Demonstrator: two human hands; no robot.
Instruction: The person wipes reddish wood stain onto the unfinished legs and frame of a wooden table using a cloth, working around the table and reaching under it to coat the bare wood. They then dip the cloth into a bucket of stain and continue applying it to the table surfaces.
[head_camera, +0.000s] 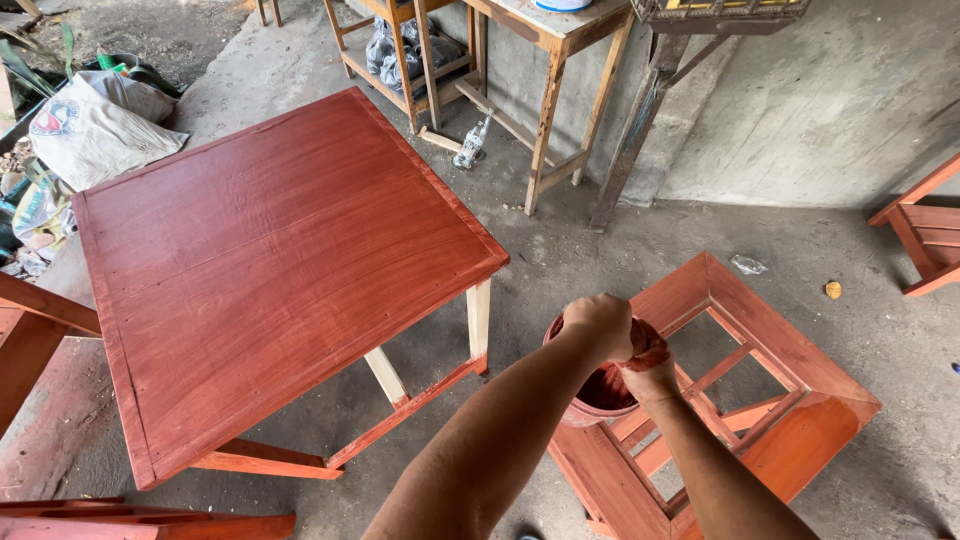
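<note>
My left hand (598, 325) is a closed fist over a small round bucket (600, 398) of red-brown stain. Right beside it my right hand (652, 376) grips a stain-soaked red rag (645, 350), and both hands appear closed on the rag above the bucket's mouth. The bucket rests on the top rails of an open, red-stained wooden frame (790, 350). To the left stands a large wooden table (270, 250) with a glossy red-stained top. Its near legs (480, 315) are partly bare pale wood.
Unpainted wooden stands (560, 90) line the concrete wall at the back, with a plastic bottle (470, 145) on the floor beneath. A white sack (95, 125) lies at far left. More red-stained furniture parts sit at the right edge (925, 230) and bottom left (120, 520).
</note>
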